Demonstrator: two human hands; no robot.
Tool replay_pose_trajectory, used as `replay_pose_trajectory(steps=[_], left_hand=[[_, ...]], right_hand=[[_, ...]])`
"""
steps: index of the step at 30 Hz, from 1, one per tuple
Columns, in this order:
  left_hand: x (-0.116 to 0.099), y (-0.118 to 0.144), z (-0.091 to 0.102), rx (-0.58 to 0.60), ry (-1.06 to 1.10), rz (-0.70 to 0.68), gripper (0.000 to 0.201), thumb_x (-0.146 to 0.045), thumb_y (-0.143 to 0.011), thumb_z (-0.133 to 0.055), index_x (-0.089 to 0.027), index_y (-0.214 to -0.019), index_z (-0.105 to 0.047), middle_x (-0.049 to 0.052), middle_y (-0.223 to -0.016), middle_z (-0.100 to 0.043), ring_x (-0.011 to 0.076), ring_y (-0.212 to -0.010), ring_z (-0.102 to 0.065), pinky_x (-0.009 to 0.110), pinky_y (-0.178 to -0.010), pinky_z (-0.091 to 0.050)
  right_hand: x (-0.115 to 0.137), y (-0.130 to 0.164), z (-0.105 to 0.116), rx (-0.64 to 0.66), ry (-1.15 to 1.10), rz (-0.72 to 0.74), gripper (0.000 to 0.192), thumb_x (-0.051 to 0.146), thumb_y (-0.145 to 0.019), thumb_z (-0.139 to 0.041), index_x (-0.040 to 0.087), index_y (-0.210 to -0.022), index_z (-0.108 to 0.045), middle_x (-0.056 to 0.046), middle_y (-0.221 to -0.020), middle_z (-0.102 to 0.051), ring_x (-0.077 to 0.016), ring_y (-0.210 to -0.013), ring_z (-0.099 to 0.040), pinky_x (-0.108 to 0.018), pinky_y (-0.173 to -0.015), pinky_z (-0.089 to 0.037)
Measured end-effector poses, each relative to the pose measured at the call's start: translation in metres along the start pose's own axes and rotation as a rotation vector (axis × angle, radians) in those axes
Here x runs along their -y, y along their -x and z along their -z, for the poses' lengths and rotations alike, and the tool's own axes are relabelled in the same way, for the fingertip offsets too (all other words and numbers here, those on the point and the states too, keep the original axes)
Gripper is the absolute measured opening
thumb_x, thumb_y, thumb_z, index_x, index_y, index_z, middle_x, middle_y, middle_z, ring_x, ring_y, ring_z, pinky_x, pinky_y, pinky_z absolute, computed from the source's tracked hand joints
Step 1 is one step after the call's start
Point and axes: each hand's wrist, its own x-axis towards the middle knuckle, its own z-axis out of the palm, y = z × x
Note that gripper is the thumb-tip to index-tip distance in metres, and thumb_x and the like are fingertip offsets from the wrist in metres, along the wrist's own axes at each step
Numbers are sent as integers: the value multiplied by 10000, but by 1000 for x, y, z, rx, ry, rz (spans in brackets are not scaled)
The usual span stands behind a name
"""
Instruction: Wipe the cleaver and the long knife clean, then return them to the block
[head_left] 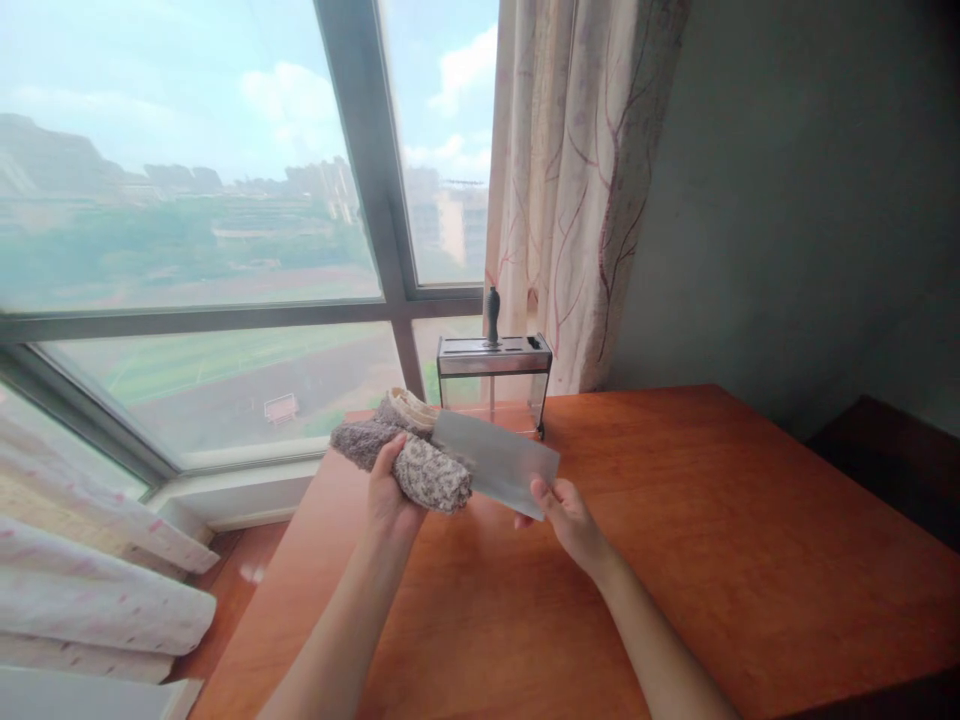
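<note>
The cleaver blade (499, 462) lies flat between the two hands above the near part of the table, its broad grey face turned up and its handle end hidden inside the grey knitted cloth (420, 460). The left hand (390, 500) is closed around that cloth, fingers wrapped under it and the thumb over the top, so the cloth bunches against the blade just beside the fingertips. The right hand (570, 520) pinches the blade's far lower corner, thumb on the upper face and the other fingers beneath, out of sight. This reads as a wiping step, about midway — the cloth sits at one end and most of the steel is bare beyond the left fingers. The next stroke would call for the cloth to slide toward the right fingers while the pinch steadies the blade, with the fingers kept off the long lower edge, which I take to be the sharp one. Past the fingertips, well apart, stands a metal knife block (493, 368) with one dark handle (492, 315) upright in it, near the curtain (577, 190) and the window. The wooden table (750, 540) spreads broad to the right of the right fingers; its left edge runs close below the left wrist.
</note>
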Motion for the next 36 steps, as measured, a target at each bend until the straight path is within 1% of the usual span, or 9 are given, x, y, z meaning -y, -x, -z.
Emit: replay_pose_trajectory(steps=[4,7,9,14,19,22,26,31,36], left_hand=[[4,-2,3,16,-19,39,215,-177,-725,-620,-141,-933,-661,54,-807,-720,205,-720,-681,353,-777,-565],[7,-4,5,18,-14,19,219,-183,-728,-629,-144,-941,-659,53,-828,-723,206,-735,-687,342,-780,-565],[9,-6,6,0,-11,9,207,-185,-736,-627,-147,-937,-657,52,-839,-725,205,-749,-690,337,-781,-565],[13,-7,4,-108,-47,11,120,-152,-739,-623,-142,-856,-646,36,-729,-711,201,-710,-691,330,-751,-573],[10,-7,2,-119,-103,59,110,-146,-738,-624,-123,-843,-645,46,-686,-697,199,-675,-684,320,-699,-578],[6,-7,3,-157,-155,33,94,-111,-720,-619,-109,-811,-643,44,-667,-687,170,-620,-666,294,-678,-574],[6,-10,7,-147,-200,-94,167,-75,-648,-650,-114,-811,-644,25,-687,-686,145,-598,-651,276,-678,-567],[7,-17,13,-179,-238,-190,219,-99,-586,-698,-113,-800,-658,31,-716,-691,158,-625,-652,288,-664,-561],[2,-22,17,-188,-298,-335,254,-146,-549,-752,-111,-789,-676,23,-733,-684,155,-637,-640,270,-617,-540]], right_hand=[[-10,1,-3,-86,-2,-66,435,571,-852,-484,190,-680,-605,9,-485,-563,-132,-416,-518,-231,-414,-403],[-17,3,-6,-95,71,-25,421,531,-881,-451,199,-662,-590,5,-489,-550,-140,-423,-517,-239,-415,-403],[-20,5,-8,-64,202,60,402,477,-906,-428,202,-655,-582,4,-500,-539,-139,-444,-512,-236,-433,-391],[-19,8,-13,47,737,439,341,330,-919,-437,194,-640,-580,-22,-573,-546,-135,-536,-484,-249,-547,-362],[-15,7,-11,123,964,537,328,288,-930,-414,188,-676,-597,-42,-598,-563,-153,-575,-492,-270,-585,-344],[-15,7,-9,72,879,475,342,295,-932,-407,186,-674,-604,-38,-598,-566,-154,-570,-511,-268,-581,-357],[-18,9,-12,-14,580,323,376,359,-924,-426,189,-646,-614,-23,-572,-588,-152,-540,-556,-242,-530,-390],[-17,9,-16,13,347,155,389,403,-914,-447,182,-658,-639,-17,-531,-616,-152,-483,-578,-230,-471,-409],[-9,9,-10,22,241,81,399,415,-901,-475,177,-645,-669,-21,-514,-633,-156,-461,-579,-236,-459,-420]])
